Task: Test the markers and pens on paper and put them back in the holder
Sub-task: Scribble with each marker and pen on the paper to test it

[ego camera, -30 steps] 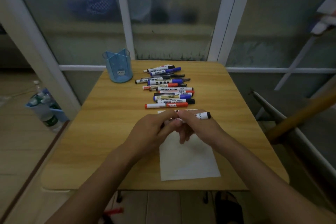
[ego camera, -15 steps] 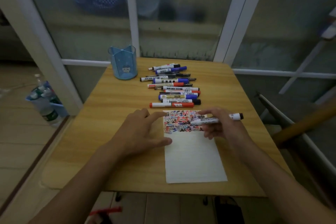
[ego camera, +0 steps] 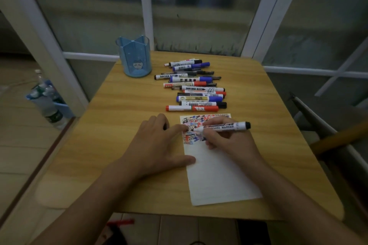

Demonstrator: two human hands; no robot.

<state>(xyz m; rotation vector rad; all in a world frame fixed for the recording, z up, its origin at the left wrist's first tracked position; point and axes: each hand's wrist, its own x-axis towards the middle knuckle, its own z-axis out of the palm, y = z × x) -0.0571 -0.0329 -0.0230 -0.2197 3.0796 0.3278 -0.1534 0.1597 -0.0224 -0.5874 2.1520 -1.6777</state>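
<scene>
Both hands are down on the sheet now, and they've come apart from the huddle they were in a second ago. The left hand lies flat, fingers spread, its fingertips and thumb pinning the near left edge of the paper, with something small and dark tucked under its fingers, probably the cap, though that's hard to tell. The right hand pinches a whiteboard marker, and the tip has swung down from hovering to meet the scribbled patch at the top of the page. So uncapping looks done and the test stroke is on, I'd say.

On the wooden surface, the row of markers and pens lies just beyond the paper, well over a dozen by the look of it. The blue holder stands upright at the far left corner, apparently with nothing in it, so the putting-back part looks barely begun.
</scene>
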